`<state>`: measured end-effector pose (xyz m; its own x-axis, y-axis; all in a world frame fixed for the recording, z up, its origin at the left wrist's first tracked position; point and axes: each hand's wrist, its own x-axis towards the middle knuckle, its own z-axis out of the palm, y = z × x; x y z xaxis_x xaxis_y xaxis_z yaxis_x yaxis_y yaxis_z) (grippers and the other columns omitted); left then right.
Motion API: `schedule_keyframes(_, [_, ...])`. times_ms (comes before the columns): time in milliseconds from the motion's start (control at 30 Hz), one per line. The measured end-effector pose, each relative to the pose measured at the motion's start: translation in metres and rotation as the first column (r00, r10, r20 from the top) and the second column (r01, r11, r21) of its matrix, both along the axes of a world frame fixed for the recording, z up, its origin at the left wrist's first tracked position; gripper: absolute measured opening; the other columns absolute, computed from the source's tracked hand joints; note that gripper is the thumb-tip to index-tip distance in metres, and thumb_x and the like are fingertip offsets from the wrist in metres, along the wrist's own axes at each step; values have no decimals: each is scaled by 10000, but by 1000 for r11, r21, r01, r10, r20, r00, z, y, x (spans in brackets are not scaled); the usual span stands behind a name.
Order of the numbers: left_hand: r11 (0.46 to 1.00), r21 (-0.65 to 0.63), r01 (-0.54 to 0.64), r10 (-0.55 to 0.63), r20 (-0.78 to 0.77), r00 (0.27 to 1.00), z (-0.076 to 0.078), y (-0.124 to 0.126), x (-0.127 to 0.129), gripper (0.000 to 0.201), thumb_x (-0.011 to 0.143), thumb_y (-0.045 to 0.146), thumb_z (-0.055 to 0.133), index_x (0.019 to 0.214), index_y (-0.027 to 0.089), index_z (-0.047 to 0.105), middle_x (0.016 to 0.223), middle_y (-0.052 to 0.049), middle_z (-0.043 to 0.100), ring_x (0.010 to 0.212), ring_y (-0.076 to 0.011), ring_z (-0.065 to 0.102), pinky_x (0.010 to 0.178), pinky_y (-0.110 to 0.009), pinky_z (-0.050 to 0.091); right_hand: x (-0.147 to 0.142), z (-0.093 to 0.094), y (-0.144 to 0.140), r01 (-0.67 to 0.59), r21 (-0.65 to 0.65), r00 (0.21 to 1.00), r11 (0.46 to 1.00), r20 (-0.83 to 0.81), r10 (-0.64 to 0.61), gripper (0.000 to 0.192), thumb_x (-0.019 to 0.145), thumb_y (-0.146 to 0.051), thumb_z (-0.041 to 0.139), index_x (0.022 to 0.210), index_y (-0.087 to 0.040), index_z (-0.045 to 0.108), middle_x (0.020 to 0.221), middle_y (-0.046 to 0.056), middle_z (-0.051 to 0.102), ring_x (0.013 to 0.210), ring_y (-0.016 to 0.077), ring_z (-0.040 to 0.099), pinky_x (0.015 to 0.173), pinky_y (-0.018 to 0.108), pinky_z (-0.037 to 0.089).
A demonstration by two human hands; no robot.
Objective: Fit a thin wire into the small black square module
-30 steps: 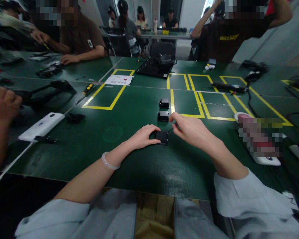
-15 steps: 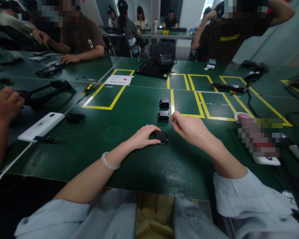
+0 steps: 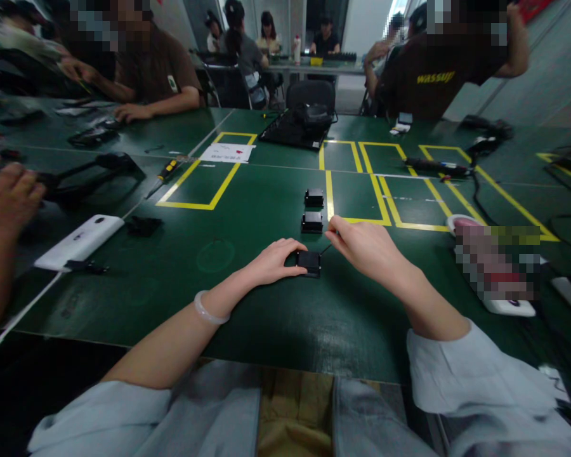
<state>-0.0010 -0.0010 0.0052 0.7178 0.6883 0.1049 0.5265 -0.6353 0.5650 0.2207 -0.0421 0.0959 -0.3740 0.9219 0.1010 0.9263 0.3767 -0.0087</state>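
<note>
My left hand (image 3: 276,260) grips a small black rectangular block (image 3: 309,261) by its left side, thumb near me and fingers at the far edge. The block rests on the green table (image 3: 261,330). Between the fingertips of my right hand (image 3: 364,246) is a thin dark rod (image 3: 327,249), which slants down to the block's right side. Whether its tip touches the block I cannot tell. Two similar black blocks, a nearer one (image 3: 312,221) and a farther one (image 3: 314,197), stand in line beyond it.
Left of me lie a white power strip (image 3: 80,241), a yellow-black screwdriver (image 3: 166,167) and a co-worker's hand (image 3: 9,190). A dark pen-shaped tool (image 3: 438,167) lies right, beyond a white-edged case (image 3: 504,308). A black tray (image 3: 285,132) stands at the back; yellow tape marks the table.
My left hand and the block have stayed put. My right hand has shifted only very slightly with the rod. A person at the back right has lowered an arm and turned.
</note>
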Motion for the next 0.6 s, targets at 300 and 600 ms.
schedule_keyframes(300, [1000, -6, -5, 5, -2, 1000, 1, 0, -1, 416, 853, 504, 625, 1147, 216, 567, 1091, -59, 623, 1014, -247, 563, 866, -360, 434, 2, 2, -3, -83, -7, 990, 997, -116, 82, 222, 939, -263, 348, 1085, -192, 501, 856, 47, 685, 660, 157, 580, 540, 262, 245])
schedule_keyframes(600, [1000, -6, -1, 1, -2, 1000, 0, 0, -1, 407, 855, 506, 622, 1139, 219, 574, 1101, -62, 623, 1021, -250, 560, 869, -358, 434, -3, 5, -3, -1, -8, 1000, 1000, 26, 1, 313, 990, -364, 291, 1015, -192, 552, 770, 63, 690, 660, 194, 620, 523, 274, 217])
